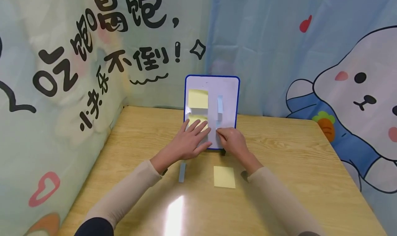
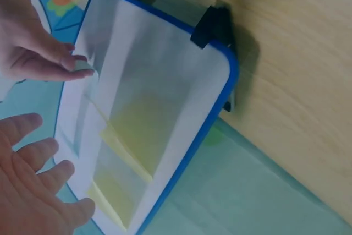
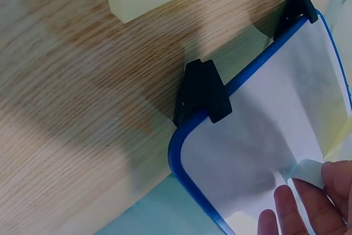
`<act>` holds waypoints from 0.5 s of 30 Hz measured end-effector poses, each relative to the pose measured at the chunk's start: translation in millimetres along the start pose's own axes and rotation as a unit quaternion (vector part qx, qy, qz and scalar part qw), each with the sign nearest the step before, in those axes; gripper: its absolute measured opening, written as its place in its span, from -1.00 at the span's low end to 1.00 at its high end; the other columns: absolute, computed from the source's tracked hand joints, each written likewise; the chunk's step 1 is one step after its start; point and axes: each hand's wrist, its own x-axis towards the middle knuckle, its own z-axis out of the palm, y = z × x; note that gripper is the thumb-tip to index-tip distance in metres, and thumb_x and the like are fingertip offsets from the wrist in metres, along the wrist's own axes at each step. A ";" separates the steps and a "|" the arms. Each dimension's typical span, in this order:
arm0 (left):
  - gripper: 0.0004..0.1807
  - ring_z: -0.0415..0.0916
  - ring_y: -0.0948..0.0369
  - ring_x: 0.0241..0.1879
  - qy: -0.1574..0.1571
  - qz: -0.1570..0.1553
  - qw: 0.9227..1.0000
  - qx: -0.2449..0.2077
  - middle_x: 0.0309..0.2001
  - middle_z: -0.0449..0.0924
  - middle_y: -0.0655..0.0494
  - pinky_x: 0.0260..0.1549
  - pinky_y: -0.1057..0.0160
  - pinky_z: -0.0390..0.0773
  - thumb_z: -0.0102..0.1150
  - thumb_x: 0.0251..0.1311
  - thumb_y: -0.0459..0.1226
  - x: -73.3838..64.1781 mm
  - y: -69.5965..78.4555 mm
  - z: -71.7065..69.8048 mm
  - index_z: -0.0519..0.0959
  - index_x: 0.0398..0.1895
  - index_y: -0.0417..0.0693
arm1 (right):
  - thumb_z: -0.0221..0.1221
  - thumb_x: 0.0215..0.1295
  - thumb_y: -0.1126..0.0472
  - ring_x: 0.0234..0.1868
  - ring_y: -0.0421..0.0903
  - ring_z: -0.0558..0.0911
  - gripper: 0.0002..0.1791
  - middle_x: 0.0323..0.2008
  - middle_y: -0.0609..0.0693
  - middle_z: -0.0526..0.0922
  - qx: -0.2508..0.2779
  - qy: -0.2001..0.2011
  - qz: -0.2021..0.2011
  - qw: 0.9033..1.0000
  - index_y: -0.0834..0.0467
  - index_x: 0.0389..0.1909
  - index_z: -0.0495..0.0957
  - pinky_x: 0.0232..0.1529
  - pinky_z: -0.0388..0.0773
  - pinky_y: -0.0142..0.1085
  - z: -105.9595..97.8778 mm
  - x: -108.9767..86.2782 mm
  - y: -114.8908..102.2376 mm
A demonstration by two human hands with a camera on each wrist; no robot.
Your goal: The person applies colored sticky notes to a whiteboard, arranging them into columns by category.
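A blue-framed whiteboard [image 1: 227, 87] stands upright on the table, two yellow sticky notes [image 1: 198, 98] one above the other on its left half. On its right half is a pale blue sticky strip [image 1: 220, 104]. Below that strip my right hand [image 1: 233, 141] pinches another pale blue sticky strip [image 3: 308, 173] between thumb and forefinger, against or very near the board. My left hand [image 1: 190, 143] has its fingers spread in front of the lower yellow note, partly hiding it. Whether it touches the board I cannot tell.
A yellow sticky-note pad [image 1: 224, 177] and a narrow blue sticky-strip pad [image 1: 182, 172] lie on the wooden table [image 1: 139, 143] nearer to me. Black clips [image 3: 203, 92] hold the board's bottom edge. A printed curtain [image 1: 254, 56] hangs behind the table.
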 end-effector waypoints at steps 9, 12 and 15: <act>-0.35 -0.20 0.13 0.46 -0.059 0.033 0.998 0.019 0.47 -0.12 0.21 0.38 -0.08 -0.27 -0.69 0.36 0.18 33.5 -2.1 10.5 0.04 0.43 0.21 | 0.18 0.18 0.25 -0.20 0.03 0.67 -0.80 -0.25 0.08 0.72 -0.002 -0.003 -0.001 1.000 0.16 -0.19 0.68 -0.15 0.57 -0.08 0.1 -0.6 2.7; -0.34 -0.19 0.14 0.46 -0.060 0.050 0.997 0.025 0.46 -0.08 0.19 0.38 -0.06 -0.26 -0.67 0.35 0.19 41.5 -3.3 14.2 0.05 0.43 0.20 | 0.17 0.19 0.25 -0.22 0.02 0.67 -0.84 -0.29 0.08 0.72 -0.004 0.006 -0.006 1.000 0.17 -0.26 0.68 -0.17 0.57 -0.08 1.6 -0.9 4.6; -0.33 -0.17 0.14 0.46 -0.061 0.067 0.995 0.028 0.45 -0.03 0.16 0.39 -0.02 -0.25 -0.65 0.34 0.20 48.6 -4.2 17.1 0.04 0.43 0.18 | 0.16 0.20 0.24 -0.26 0.03 0.67 -0.87 -0.35 0.08 0.72 -0.009 0.014 -0.013 1.000 0.18 -0.37 0.66 -0.21 0.56 -0.08 3.0 -1.1 5.9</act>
